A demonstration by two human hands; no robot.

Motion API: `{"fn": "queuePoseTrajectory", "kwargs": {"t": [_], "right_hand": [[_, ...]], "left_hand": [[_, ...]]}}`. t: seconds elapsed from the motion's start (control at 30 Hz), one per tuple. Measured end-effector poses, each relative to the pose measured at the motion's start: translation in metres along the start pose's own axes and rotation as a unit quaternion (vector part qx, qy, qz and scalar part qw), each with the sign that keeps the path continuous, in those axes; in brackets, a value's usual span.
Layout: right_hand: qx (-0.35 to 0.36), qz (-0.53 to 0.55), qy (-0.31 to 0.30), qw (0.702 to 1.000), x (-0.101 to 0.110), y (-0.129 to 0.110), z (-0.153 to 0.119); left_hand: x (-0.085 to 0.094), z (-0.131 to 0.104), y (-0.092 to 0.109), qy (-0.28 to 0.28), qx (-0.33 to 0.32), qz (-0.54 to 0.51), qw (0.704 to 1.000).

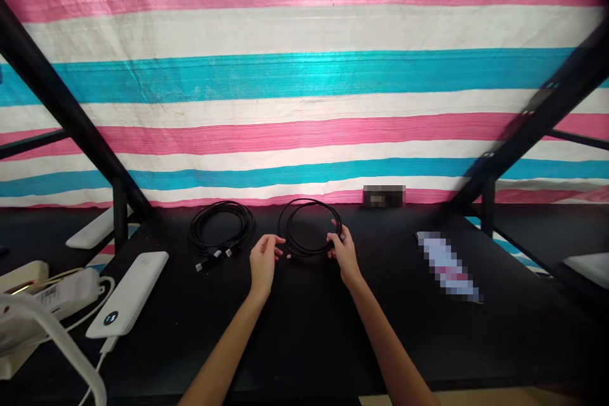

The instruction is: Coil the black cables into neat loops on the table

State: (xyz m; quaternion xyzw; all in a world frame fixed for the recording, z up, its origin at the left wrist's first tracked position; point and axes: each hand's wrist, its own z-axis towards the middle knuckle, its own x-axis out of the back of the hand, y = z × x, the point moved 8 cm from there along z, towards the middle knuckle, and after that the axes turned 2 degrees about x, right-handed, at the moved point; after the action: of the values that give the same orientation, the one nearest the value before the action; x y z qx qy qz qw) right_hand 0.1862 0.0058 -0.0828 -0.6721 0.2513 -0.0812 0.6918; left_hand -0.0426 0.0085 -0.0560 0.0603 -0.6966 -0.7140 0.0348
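Note:
A black cable (311,248) is gathered into a loose round coil in front of me. My right hand (345,255) grips the coil's right side, thumb in front and fingers wrapped around the strands. At the left edge, my left hand (263,264) pinches a strand between its fingertips, other fingers curled. Just right of these fingertips shows a small light-tipped plug (288,257). Left of my hands, a second coiled black cable (194,231) lies on the black table (309,342), its plugs with clear caps (217,254) towards me.
On the left are a white power bank (136,288) with a plugged-in cable, a white power strip (71,295) and a curved white tube (71,342). A blurred-out flat item (447,266) lies right; a dark box (384,196) stands behind. Black frame bars (71,108) slant at both sides before a striped sheet.

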Motion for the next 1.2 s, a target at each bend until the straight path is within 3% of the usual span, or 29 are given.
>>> {"fn": "queuePoseTrajectory", "kwargs": {"t": [0.1, 0.17, 0.33, 0.4, 0.53, 0.6, 0.7, 0.83, 1.03, 1.2], "right_hand": [[0.051, -0.013, -0.035, 0.998, -0.007, -0.015, -0.007], [0.094, -0.022, -0.072, 0.993, -0.013, -0.025, -0.012], [0.131, -0.041, -0.132, 0.982, -0.022, -0.035, -0.018], [0.141, -0.048, -0.128, 0.980, -0.021, -0.037, -0.018], [0.155, -0.079, -0.105, 0.979, -0.017, -0.038, -0.017], [0.163, -0.099, -0.093, 0.977, -0.015, -0.038, -0.018], [0.187, -0.122, -0.065, 0.973, -0.011, -0.042, -0.020], [0.213, -0.141, -0.023, 0.967, -0.007, -0.047, -0.023], [0.250, -0.230, -0.006, 0.941, -0.009, -0.051, -0.027], [0.211, -0.293, -0.040, 0.932, -0.009, -0.039, -0.022]], "left_hand": [[0.010, 0.005, -0.001, 0.056, -0.019, 0.041, 0.997], [0.010, 0.007, -0.007, 0.063, 0.000, 0.044, 0.997], [-0.013, 0.007, -0.019, -0.050, 0.049, -0.021, 0.997], [-0.017, 0.005, -0.016, -0.074, 0.027, 0.000, 0.997], [-0.012, 0.000, -0.005, -0.042, -0.038, 0.112, 0.992], [-0.011, -0.002, -0.004, -0.044, -0.038, 0.135, 0.989], [-0.017, -0.005, -0.006, -0.092, -0.017, 0.120, 0.988], [-0.024, -0.009, -0.001, -0.129, -0.050, 0.111, 0.984], [-0.028, -0.007, 0.001, -0.120, -0.085, 0.012, 0.989], [-0.018, -0.002, 0.001, -0.086, -0.042, -0.040, 0.995]]}}
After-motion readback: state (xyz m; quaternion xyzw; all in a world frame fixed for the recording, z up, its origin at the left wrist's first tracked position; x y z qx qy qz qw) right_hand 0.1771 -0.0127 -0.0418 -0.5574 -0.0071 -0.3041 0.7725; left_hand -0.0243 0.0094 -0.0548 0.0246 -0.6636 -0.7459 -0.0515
